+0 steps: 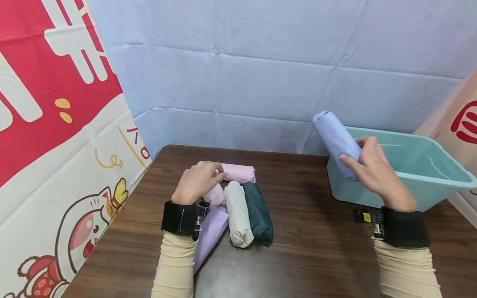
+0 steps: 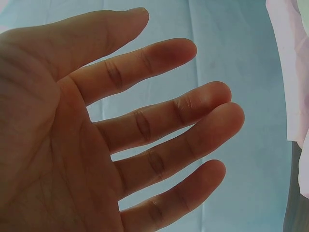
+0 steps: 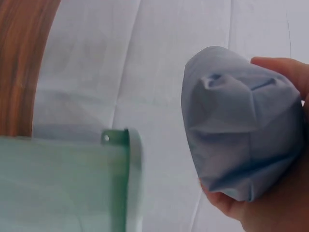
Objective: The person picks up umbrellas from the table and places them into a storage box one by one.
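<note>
My right hand [image 1: 376,169] grips a light blue folded umbrella [image 1: 337,142] in its cloth sleeve, raised and tilted at the near left side of a teal plastic bin [image 1: 439,178]. The right wrist view shows the creased end of this blue umbrella [image 3: 241,125] between thumb and fingers. On the left, my left hand [image 1: 199,180] hovers by two pink umbrellas [image 1: 240,173], its fingers spread and holding nothing in the left wrist view. A lilac umbrella [image 1: 210,236], a pale grey one [image 1: 238,215] and a dark green one [image 1: 258,213] lie close by, side by side.
The brown wooden table [image 1: 298,256] carries everything. Pale blue cloth [image 1: 261,82] hangs behind its back edge, and a printed red and white cloth [image 1: 74,124] stands along the left. The bin's left wall rises near the right hand.
</note>
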{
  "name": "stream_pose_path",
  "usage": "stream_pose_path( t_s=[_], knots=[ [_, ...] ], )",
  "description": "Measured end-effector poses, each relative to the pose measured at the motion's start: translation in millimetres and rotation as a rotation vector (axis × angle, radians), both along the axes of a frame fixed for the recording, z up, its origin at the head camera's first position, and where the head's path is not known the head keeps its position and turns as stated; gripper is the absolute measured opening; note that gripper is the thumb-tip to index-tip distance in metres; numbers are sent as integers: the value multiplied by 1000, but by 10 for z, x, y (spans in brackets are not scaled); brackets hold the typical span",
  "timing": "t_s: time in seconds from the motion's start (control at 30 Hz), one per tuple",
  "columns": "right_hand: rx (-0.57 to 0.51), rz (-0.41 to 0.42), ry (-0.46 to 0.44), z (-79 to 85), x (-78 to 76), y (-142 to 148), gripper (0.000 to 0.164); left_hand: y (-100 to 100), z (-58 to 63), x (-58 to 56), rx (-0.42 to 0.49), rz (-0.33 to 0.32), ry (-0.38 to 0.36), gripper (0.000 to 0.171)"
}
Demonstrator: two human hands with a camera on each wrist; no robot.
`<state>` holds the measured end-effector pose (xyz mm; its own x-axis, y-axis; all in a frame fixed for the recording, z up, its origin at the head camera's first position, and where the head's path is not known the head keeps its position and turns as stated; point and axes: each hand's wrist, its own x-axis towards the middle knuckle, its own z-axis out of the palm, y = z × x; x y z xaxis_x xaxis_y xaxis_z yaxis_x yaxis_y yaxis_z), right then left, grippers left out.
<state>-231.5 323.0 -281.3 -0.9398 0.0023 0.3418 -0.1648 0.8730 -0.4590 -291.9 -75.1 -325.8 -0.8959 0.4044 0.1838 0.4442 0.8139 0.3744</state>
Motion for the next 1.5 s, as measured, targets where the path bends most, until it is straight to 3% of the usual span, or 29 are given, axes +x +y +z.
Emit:
stream_pose_path(
  t_s=[0.23, 0.47, 0.63, 0.77, 0.97, 1.1, 1.4, 1.5],
  knots=[
    [9, -127, 89, 109, 37, 187, 56, -51, 2, 34, 8, -11, 12, 22],
    [-66, -201, 52, 238, 129, 399, 56, -85, -23, 56, 29, -30, 29, 21],
    [-34, -219, 3, 311, 152, 555, 54, -76, -13, 53, 31, -39, 42, 21],
    [-15, -246, -13, 308, 145, 611, 53, -84, -11, 57, 32, -38, 37, 22],
    [-87, -410, 56, 264, 94, 613, 52, -98, -5, 66, 41, -40, 42, 21],
    [-135, -482, 41, 246, 71, 625, 51, -112, 2, 62, 42, -38, 53, 21],
    [-74, -508, 11, 257, 25, 755, 57, -145, 5, 50, 41, -31, 58, 21],
    [-58, -535, -36, 277, 10, 800, 62, -143, 7, 49, 42, -34, 55, 22]
  ],
)
